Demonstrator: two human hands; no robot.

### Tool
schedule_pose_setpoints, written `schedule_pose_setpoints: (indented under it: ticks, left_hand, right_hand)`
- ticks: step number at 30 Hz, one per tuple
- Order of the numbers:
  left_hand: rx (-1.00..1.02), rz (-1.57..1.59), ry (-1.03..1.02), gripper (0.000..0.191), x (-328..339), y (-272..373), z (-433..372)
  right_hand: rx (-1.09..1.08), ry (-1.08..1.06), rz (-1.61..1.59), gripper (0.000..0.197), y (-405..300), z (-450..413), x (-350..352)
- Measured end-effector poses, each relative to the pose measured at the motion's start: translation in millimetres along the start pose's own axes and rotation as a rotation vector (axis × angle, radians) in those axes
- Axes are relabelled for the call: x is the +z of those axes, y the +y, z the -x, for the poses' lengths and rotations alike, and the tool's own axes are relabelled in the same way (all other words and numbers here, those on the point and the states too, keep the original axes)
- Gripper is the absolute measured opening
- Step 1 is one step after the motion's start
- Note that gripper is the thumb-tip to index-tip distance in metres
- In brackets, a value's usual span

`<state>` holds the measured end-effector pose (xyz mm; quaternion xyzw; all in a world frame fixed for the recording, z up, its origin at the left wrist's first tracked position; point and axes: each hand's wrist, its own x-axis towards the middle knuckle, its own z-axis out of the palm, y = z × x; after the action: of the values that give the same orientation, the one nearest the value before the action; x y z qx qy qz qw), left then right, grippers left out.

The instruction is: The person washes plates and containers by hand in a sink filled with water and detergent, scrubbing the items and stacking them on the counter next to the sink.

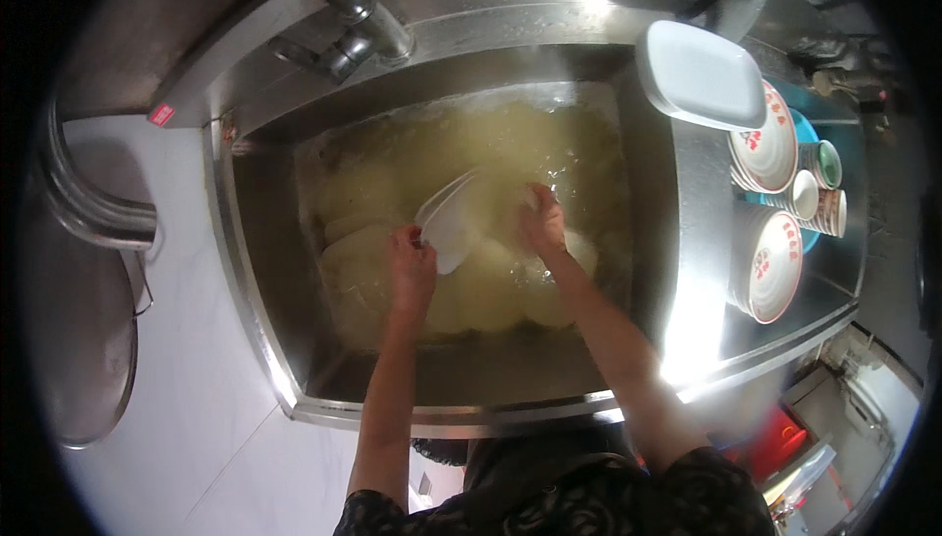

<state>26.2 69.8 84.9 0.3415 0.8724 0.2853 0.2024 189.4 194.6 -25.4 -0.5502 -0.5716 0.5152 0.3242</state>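
My left hand (413,260) grips the near left edge of a white dish (449,231), which is tilted and partly under the cloudy yellowish water in a steel sink (441,381). To the right of the dish is my right hand (543,221), its fingers curled in at the water; whether they hold anything is blurred. Beneath the surface, pale submerged dishes (360,256) show dimly at the left and along the near side. The water hides their exact shapes.
A steel faucet (375,28) rises at the sink's back left. On the right ledge stand a white rectangular dish (703,76), stacked patterned plates (773,267) and stacked cups (804,194). A curved steel pipe (96,205) juts in at the left.
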Motion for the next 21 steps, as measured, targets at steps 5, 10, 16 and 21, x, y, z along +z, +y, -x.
schedule_pose_setpoints:
  ticks: [5, 10, 16, 21]
  left_hand:
    - [-0.309, 0.233, -0.199, 0.03, 3, 12, 8]
    - [-0.352, 0.48, -0.183, 0.031, 5, -1, 13]
    - [-0.402, 0.767, -0.06, 0.023, 17, 19, 22]
    - [-0.541, 0.839, -0.114, 0.026, 14, -14, 14]
  right_hand:
    - [0.555, -0.568, -0.252, 0.033, -114, 48, 22]
    - [-0.466, -0.44, 0.416, 0.037, -65, 69, 43]
    - [-0.123, -0.242, 0.469, 0.032, -29, 25, 53]
    - [-0.388, -0.449, 0.529, 0.036, -86, 66, 61]
